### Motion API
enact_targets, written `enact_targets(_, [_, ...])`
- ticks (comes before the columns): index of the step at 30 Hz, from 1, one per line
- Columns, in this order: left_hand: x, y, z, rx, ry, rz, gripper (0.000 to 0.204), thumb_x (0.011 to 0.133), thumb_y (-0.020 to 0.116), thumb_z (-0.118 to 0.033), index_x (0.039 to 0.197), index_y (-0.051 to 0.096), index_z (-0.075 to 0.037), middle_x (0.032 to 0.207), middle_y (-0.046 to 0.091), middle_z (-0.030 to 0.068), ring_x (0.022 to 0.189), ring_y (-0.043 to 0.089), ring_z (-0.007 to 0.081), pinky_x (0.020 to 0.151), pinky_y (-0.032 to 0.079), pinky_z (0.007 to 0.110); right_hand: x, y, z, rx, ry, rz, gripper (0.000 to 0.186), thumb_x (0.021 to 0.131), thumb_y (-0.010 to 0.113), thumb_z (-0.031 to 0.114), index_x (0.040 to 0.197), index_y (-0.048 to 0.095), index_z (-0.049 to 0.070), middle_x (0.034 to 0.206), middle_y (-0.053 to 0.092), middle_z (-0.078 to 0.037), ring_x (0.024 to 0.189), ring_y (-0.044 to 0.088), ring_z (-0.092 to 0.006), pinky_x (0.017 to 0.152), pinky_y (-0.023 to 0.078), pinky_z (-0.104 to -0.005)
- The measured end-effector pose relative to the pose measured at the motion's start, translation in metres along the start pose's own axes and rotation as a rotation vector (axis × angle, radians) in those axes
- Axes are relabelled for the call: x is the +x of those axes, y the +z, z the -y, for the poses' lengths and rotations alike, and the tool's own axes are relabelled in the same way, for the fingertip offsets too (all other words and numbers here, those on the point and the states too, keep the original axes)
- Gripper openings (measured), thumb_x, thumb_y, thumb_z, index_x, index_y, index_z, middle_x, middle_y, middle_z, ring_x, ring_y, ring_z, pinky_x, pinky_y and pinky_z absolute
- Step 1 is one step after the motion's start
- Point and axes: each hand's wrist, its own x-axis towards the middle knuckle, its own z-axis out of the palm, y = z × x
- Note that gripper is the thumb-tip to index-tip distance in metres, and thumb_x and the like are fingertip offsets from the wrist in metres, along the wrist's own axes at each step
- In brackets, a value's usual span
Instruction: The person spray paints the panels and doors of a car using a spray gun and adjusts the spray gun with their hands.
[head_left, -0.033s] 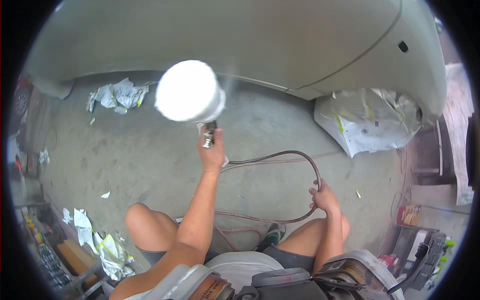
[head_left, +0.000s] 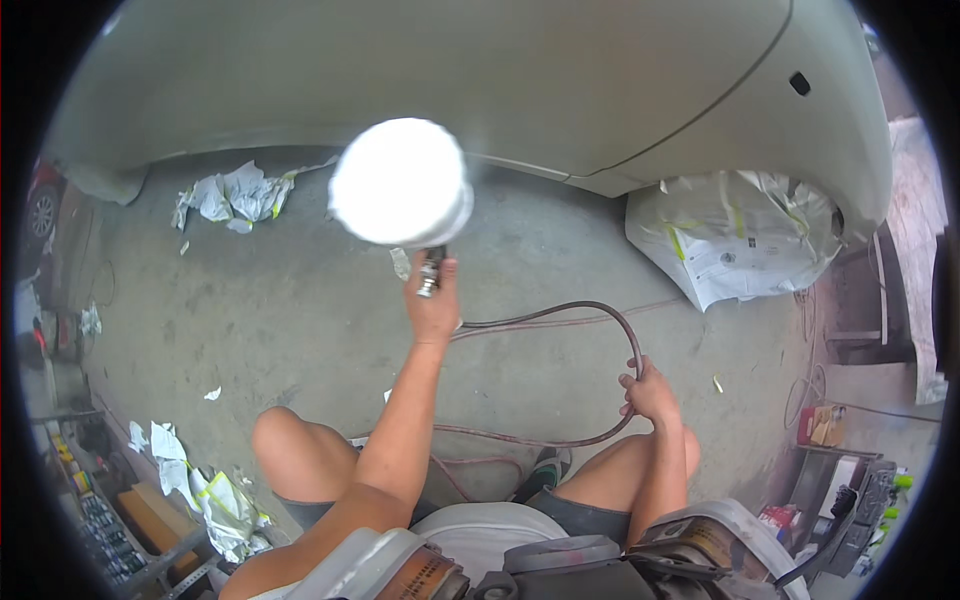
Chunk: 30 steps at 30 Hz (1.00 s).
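Out in front of me, my left hand (head_left: 434, 308) is closed around the handle of a spray gun (head_left: 431, 275). The gun's big white round cup (head_left: 398, 182) sits on top and covers the nozzle from sight. Beyond the cup is the lower side of a greenish-grey car body (head_left: 400, 80). From the grip a dark air hose (head_left: 560, 310) loops to the right. My right hand (head_left: 652, 392) holds that loop above my right knee, its fingers curled round the hose.
Masking paper (head_left: 735, 245) covers the wheel at right. Crumpled paper (head_left: 238, 196) lies on the concrete floor under the car, and more paper (head_left: 225, 510) is at lower left. Racks of supplies (head_left: 110, 530) stand left, a cart (head_left: 840, 500) right. A reddish hose (head_left: 480, 480) trails by my feet.
My left hand has carried the spray gun a little to the right along the car body. A faint mist beside the cup shows less now. My right hand keeps its place on the hose.
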Motion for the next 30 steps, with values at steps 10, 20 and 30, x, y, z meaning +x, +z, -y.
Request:
enact_targets(10, [-0.005, 0.08, -0.052, 0.014, -0.058, 0.679, 0.04, 0.091, 0.064, -0.043, 0.098, 0.063, -0.004, 0.069, 0.06, 0.0004, 0.057, 0.052, 0.0094, 0.054, 0.043, 0.028, -0.003, -0.044, -0.02, 0.212, -0.039, 0.26, 0.029, 0.092, 0.055, 0.015, 0.117, 0.052, 0.001, 0.06, 0.053, -0.005, 0.043, 0.058, -0.0184, 0.042, 0.044, -0.032])
enact_targets(20, [0.138, -0.125, -0.006, 0.033, -0.046, -0.028, 0.038, 0.099, 0.053, -0.039, 0.092, 0.062, -0.003, 0.072, 0.06, 0.0022, 0.049, 0.051, 0.0083, 0.045, 0.04, 0.024, -0.032, -0.011, 0.005, 0.275, -0.164, 0.299, 0.027, 0.092, 0.056, 0.012, 0.116, 0.051, 0.002, 0.06, 0.05, -0.003, 0.044, 0.051, -0.0138, 0.042, 0.042, -0.028])
enact_targets(30, [0.274, -0.343, -0.068, 0.341, 0.089, -0.858, 0.043, 0.094, 0.056, -0.041, 0.084, 0.067, 0.0, 0.071, 0.068, 0.0094, 0.053, 0.062, 0.0192, 0.049, 0.047, 0.034, -0.021, 0.049, 0.03, 0.216, -0.365, 0.473, 0.054, 0.085, 0.059, -0.003, 0.136, 0.043, 0.002, 0.08, 0.059, -0.004, 0.064, 0.059, -0.0123, 0.062, 0.048, -0.0247])
